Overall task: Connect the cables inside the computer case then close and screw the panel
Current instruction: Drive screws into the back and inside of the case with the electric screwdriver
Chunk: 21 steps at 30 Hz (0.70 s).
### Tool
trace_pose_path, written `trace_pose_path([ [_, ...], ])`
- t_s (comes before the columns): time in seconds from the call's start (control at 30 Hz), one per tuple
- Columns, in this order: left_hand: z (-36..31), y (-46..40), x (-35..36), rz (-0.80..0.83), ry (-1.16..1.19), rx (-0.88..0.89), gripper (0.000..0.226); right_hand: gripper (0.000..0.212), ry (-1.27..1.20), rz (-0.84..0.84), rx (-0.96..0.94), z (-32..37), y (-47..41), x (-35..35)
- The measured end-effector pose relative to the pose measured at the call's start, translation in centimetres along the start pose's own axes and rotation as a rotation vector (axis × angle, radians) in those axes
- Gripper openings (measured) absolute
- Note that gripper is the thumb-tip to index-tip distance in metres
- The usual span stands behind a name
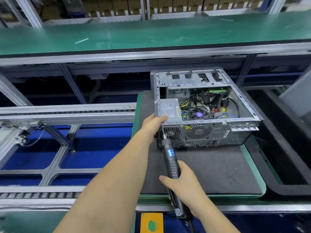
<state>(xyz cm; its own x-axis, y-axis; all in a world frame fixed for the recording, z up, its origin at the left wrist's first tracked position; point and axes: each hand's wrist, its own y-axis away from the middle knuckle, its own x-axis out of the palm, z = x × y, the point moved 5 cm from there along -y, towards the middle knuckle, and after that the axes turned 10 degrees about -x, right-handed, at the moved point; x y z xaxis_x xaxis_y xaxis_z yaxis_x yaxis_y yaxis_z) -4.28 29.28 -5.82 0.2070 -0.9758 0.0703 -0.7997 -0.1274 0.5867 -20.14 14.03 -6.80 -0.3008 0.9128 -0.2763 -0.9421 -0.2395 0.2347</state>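
A computer case [202,111] lies open on its side on a dark mat [210,169], right of centre frame, cables [198,101] and fan exposed. The left hand [154,124] grips the case's near left corner, thumb over the top edge. The right hand [181,180], lower centre, is wrapped around an electric screwdriver [170,157], its bit touching the case's rear face. A green button [151,225] sits at the bottom edge.
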Motion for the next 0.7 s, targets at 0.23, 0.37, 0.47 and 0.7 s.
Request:
trace_pose_path([
  [0.23, 0.1, 0.0, 0.1, -0.007, -0.030, 0.019, 0.040, 0.015, 0.012, -0.072, -0.048, 0.0, -0.2, 0.1],
  [0.37, 0.2, 0.4, 0.2, -0.010, -0.042, 0.040, 0.043, 0.008, -0.143, -0.017, -0.002, -0.1, -0.1, 0.7],
  [0.47, 1.4, 2.0, -0.2, -0.074, 0.041, -0.010, 0.037, 0.018, -0.161, 0.010, -0.013, -0.4, 0.1, 0.7],
  [0.7, 10.6, 8.7, -0.5, -0.119, -0.037, -0.269, 0.065, 0.032, -0.254, -0.017, -0.028, -0.8, 0.5, 0.4],
])
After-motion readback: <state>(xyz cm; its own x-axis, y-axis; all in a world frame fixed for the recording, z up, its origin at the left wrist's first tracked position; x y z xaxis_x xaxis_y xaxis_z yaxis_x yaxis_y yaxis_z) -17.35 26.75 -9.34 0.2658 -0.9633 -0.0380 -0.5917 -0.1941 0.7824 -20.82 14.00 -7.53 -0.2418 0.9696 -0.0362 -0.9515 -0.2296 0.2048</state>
